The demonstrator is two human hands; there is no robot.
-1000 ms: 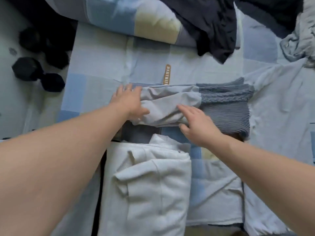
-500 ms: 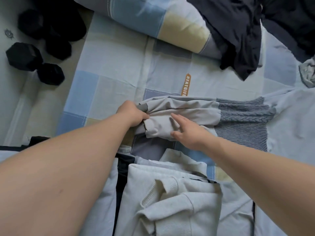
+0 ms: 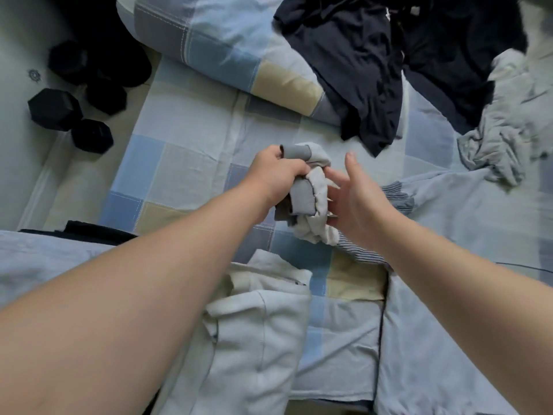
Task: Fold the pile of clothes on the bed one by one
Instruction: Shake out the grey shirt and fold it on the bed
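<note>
A grey sweater with darker ribbed cuffs (image 3: 308, 196) is bunched up above the checked bed sheet (image 3: 185, 151). My left hand (image 3: 278, 175) grips its gathered sleeve ends. My right hand (image 3: 356, 199) is beside it on the right, fingers spread and touching the cloth. The sweater's striped knit part (image 3: 398, 193) trails behind my right wrist. A folded white garment (image 3: 257, 324) lies near me. The unfolded pile, dark clothes (image 3: 374, 64) and a grey garment (image 3: 505, 136), lies at the far right.
A checked pillow (image 3: 227, 46) lies at the head of the bed. Black dumbbells (image 3: 68, 115) sit on the floor to the left of the bed. A pale blue cloth (image 3: 466, 295) covers the bed on the right.
The sweater lay flat and stretched out a second ago; my left hand has gathered its sleeves and lifted them into a bunch. My right hand has left the cloth's top and moved beside it.
</note>
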